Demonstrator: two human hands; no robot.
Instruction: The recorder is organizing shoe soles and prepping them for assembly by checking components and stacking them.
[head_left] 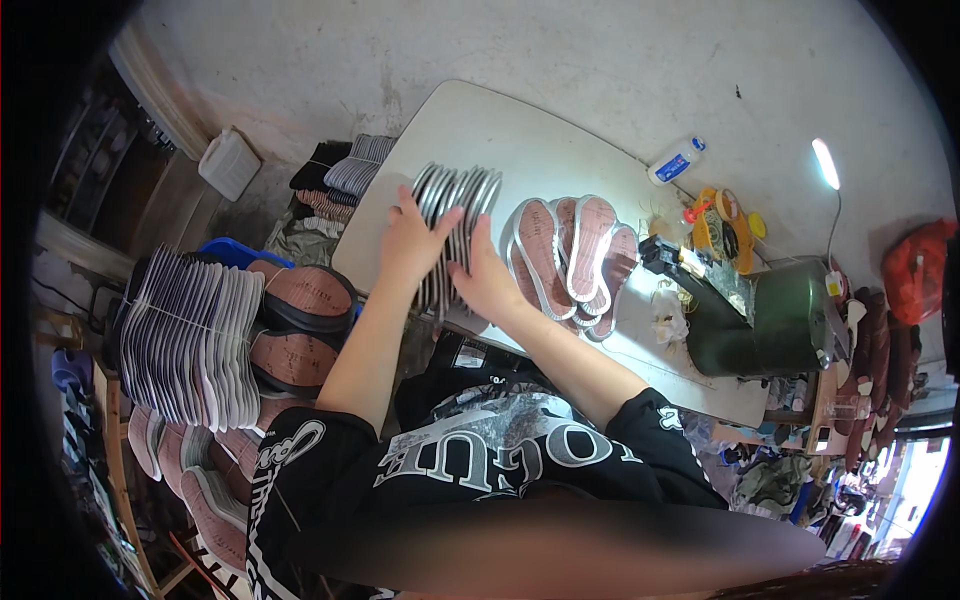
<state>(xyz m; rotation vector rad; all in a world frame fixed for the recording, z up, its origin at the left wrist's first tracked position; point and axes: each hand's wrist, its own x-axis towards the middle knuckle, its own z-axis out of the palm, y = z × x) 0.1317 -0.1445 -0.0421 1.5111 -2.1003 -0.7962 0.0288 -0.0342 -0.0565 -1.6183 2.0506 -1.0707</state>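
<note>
A row of shoe soles (457,190) with silver-grey rims stands on edge, packed side by side, over the near-left part of the white table (560,140). My left hand (412,240) presses on the left side of the row, thumb reaching across the front. From the other side my right hand (486,275) grips the same row, so the soles are held between both hands. To the right lies a loose pile of soles (592,240), brownish-pink faces up with pale rims, some overlapping and with faint handwriting.
A tied bundle of soles (190,340) and more dark-rimmed soles (305,290) stand at the left. On the table's right are a dark green sewing machine (760,320), a white bottle (677,160) and yellow tape rolls (725,220). A lit lamp (825,165) rises behind.
</note>
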